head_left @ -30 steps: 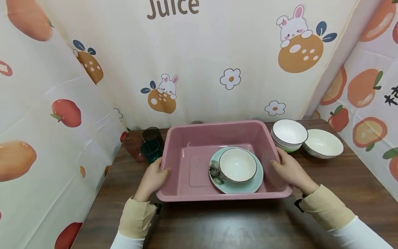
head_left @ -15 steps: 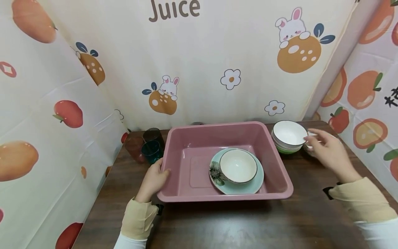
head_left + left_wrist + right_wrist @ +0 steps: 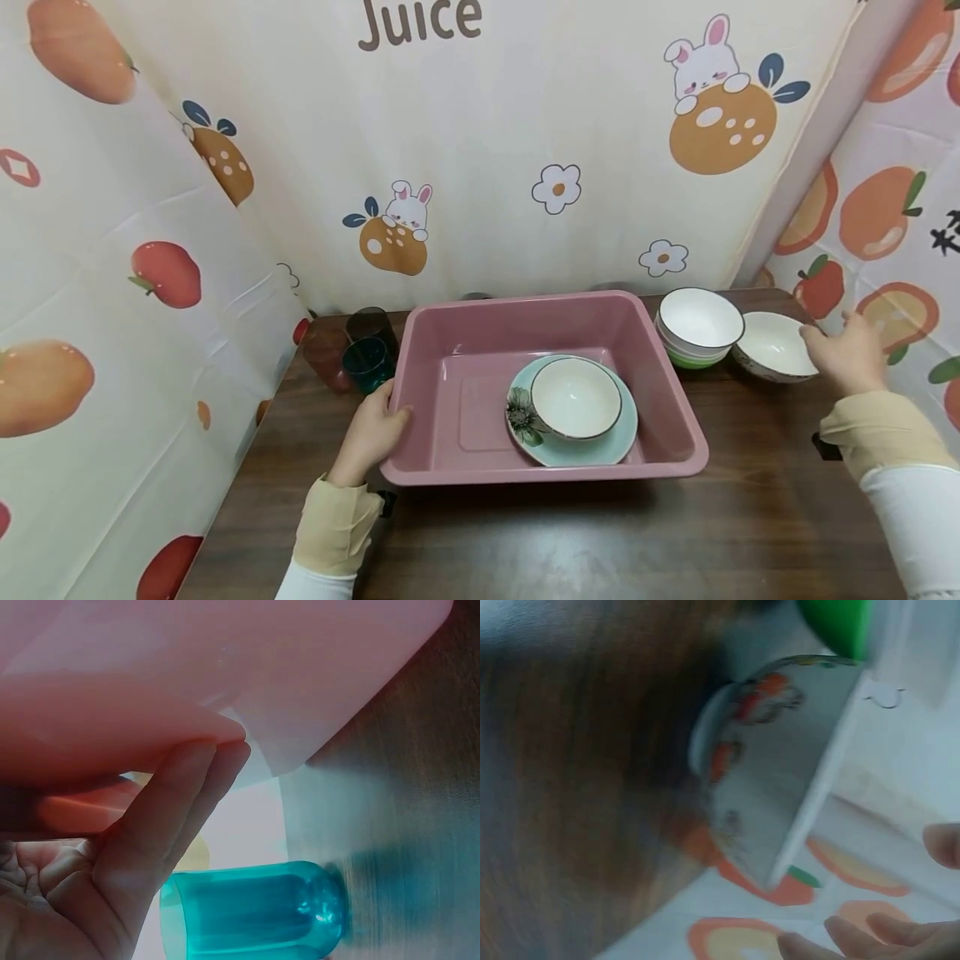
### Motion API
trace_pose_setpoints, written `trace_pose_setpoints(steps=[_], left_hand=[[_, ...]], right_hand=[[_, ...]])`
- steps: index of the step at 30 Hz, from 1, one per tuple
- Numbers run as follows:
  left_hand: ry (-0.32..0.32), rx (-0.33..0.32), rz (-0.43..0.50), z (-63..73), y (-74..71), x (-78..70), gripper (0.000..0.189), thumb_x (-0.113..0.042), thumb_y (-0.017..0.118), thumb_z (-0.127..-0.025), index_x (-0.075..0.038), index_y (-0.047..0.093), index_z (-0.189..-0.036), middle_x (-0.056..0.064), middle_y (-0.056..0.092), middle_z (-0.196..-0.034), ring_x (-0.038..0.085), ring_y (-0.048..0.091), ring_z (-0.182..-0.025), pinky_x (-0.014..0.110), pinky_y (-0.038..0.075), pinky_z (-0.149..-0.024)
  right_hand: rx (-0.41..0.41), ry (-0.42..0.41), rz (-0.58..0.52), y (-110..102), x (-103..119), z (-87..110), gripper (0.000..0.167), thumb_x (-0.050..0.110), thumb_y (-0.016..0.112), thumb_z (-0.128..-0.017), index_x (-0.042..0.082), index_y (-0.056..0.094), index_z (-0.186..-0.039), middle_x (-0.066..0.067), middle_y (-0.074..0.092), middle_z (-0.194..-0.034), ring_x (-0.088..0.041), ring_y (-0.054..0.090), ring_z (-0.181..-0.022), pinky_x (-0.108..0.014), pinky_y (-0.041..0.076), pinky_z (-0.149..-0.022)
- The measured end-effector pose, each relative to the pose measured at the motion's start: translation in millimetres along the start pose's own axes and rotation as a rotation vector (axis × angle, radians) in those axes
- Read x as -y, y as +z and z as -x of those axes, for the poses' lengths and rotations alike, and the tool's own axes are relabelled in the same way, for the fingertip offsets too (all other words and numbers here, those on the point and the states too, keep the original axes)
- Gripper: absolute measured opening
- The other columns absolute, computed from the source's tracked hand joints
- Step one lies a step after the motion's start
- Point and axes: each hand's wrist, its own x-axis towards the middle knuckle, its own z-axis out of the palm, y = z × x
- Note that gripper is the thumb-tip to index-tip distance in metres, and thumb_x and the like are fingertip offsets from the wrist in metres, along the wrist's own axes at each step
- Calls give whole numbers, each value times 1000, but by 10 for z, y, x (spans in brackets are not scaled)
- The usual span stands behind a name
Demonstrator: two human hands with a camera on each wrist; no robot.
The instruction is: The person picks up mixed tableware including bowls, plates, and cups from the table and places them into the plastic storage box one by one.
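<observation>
A pink plastic basin (image 3: 480, 408) stands mid-table. My left hand (image 3: 375, 432) grips its left rim, fingers under the rim's edge in the left wrist view. Inside the basin, a white bowl (image 3: 576, 398) sits on a pale green plate (image 3: 558, 450) with a dark flower print. My right hand (image 3: 849, 354) is at the right side of a white bowl (image 3: 776, 343) with a printed outside. In the right wrist view its fingers (image 3: 847, 937) are parted, with a gap between them and the patterned bowl (image 3: 780, 772).
Left of that bowl stands a stack of bowls (image 3: 697, 321), a green one at the bottom. At the basin's left are a teal cup (image 3: 366, 364), a dark cup (image 3: 372, 323) and a reddish cup (image 3: 326, 354). Printed cloth (image 3: 495, 150) hangs along the table's back and sides.
My right hand has let go of the basin's right rim and moved right, past the stack, to the far side of the patterned bowl. The left hand has kept its grip.
</observation>
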Motion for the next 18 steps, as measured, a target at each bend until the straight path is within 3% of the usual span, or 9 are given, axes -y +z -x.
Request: trace_pose_setpoints(steps=[4,8,12,18], left_hand=[[-8,-2,-13,3,-14,-2,48,-12,57,-93,1,48,-139,22,64,-123,31,63,-102,50,51,-93],[-12,1,-21,6,-29,7,49,-12,56,-93,0,47,-140,22,63,-124,31,63,-103,50,50,-93],[-13,6,-17,0,-32,10,50,-12,55,-93,0,47,-141,22,63,-125,31,63,-103,50,50,-93],[-11,15,-9,-20,-13,19,50,-12,55,-94,-1,45,-142,21,62,-125,30,63,-103,50,51,-94]], right_hand=[[36,37,17,97,-122,-27,79,26,43,-94,-28,8,-139,-55,23,-135,-67,29,-123,-69,29,-103],[28,30,32,206,-201,-40,68,21,46,-91,-32,26,-127,-55,38,-118,-64,43,-105,-65,40,-89],[9,-4,59,261,-239,-47,52,16,47,-87,-33,40,-104,-49,49,-95,-54,51,-83,-48,44,-65],[41,30,73,240,-296,-48,45,8,45,-80,-34,48,-96,-44,54,-81,-44,54,-70,-29,39,-54]])
